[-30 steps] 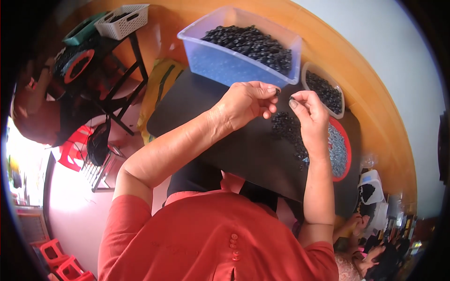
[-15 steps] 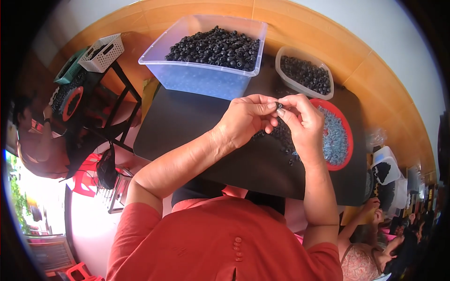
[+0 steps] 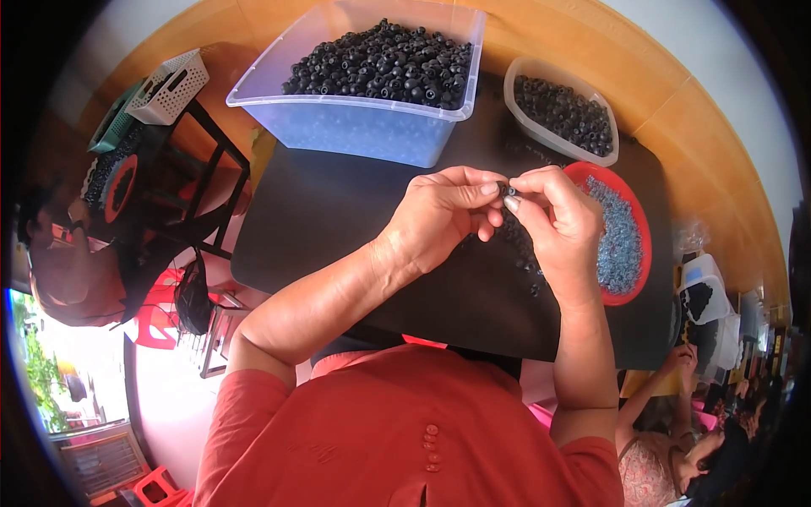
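Note:
Above the dark table, my left hand [image 3: 439,211] pinches a small black ring-shaped part [image 3: 504,188] between thumb and forefinger. My right hand [image 3: 564,221] meets it from the other side, thumb and forefinger closed at the same part. A second tiny piece may be between the right fingertips; it is too small to tell. Beneath the hands lie loose black parts [image 3: 518,241], partly hidden by the right hand. Right beside that hand stands a red bowl [image 3: 647,245] filled with small bluish translucent pieces [image 3: 618,241].
A large clear bin [image 3: 355,127] heaped with black parts stands at the table's back. Right of it is a smaller clear tub [image 3: 528,127] of similar parts. Other people work at far left [image 3: 72,279] and lower right [image 3: 655,465]. White and green baskets [image 3: 173,93] stand at upper left.
The view has shifted slightly, so the bin and bowl sit differently in the picture. Both hands stay together; the right fingers have shifted a little at the black part.

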`<state>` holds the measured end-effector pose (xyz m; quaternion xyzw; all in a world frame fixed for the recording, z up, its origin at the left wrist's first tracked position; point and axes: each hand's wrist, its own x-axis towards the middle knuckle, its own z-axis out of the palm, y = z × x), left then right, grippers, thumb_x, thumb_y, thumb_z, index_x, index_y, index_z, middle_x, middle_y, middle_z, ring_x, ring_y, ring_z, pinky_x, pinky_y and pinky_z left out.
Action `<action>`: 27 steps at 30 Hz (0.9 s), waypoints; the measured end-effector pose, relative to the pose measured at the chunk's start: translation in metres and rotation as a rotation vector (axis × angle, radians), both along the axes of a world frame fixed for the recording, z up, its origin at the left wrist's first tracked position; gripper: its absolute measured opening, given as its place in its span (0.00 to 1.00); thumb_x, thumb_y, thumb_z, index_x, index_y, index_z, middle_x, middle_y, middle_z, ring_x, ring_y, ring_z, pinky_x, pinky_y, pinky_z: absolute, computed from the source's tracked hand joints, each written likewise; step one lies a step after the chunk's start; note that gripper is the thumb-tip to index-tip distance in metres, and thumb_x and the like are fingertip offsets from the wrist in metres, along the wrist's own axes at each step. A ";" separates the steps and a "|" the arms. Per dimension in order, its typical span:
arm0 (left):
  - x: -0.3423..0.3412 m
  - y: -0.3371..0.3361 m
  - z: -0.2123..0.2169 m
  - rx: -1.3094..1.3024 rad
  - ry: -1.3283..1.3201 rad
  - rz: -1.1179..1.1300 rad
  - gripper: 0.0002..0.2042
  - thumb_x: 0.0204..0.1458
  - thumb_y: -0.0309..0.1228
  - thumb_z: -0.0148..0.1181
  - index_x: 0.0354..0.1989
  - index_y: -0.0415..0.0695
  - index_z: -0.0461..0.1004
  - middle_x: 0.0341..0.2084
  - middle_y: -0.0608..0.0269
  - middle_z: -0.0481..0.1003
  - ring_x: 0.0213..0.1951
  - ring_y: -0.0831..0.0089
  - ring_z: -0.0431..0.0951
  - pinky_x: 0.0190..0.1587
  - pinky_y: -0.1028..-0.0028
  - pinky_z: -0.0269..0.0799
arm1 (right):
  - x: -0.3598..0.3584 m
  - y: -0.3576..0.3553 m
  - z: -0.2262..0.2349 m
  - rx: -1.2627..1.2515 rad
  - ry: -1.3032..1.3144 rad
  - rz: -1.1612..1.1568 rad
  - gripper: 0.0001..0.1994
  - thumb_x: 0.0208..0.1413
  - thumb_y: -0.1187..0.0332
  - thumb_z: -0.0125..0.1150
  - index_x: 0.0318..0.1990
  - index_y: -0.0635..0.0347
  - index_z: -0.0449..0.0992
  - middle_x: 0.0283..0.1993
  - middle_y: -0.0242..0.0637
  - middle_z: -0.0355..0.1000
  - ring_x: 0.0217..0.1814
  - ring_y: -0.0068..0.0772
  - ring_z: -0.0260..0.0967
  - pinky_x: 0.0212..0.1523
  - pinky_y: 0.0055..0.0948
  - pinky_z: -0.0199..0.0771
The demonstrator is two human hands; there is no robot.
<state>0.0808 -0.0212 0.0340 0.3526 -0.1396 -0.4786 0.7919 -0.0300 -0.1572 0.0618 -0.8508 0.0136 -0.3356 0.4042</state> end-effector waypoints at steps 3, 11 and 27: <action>0.000 0.000 -0.004 0.020 0.013 0.015 0.08 0.60 0.24 0.57 0.43 0.32 0.75 0.32 0.57 0.76 0.31 0.69 0.78 0.32 0.73 0.74 | 0.001 0.000 -0.002 0.006 -0.006 0.009 0.07 0.50 0.87 0.62 0.35 0.68 0.74 0.33 0.35 0.75 0.33 0.21 0.75 0.34 0.20 0.74; -0.001 0.002 -0.001 0.069 -0.038 0.016 0.09 0.62 0.26 0.56 0.46 0.34 0.74 0.32 0.57 0.76 0.33 0.69 0.78 0.33 0.72 0.72 | 0.000 -0.003 -0.004 0.003 0.030 0.012 0.09 0.48 0.89 0.62 0.35 0.68 0.74 0.35 0.35 0.75 0.33 0.21 0.75 0.35 0.20 0.74; 0.002 0.004 -0.006 0.028 0.064 -0.031 0.08 0.61 0.25 0.57 0.45 0.35 0.73 0.34 0.56 0.76 0.34 0.67 0.78 0.34 0.70 0.71 | 0.002 -0.001 -0.001 0.059 -0.004 0.097 0.06 0.54 0.84 0.62 0.38 0.69 0.77 0.38 0.35 0.74 0.38 0.21 0.71 0.40 0.19 0.71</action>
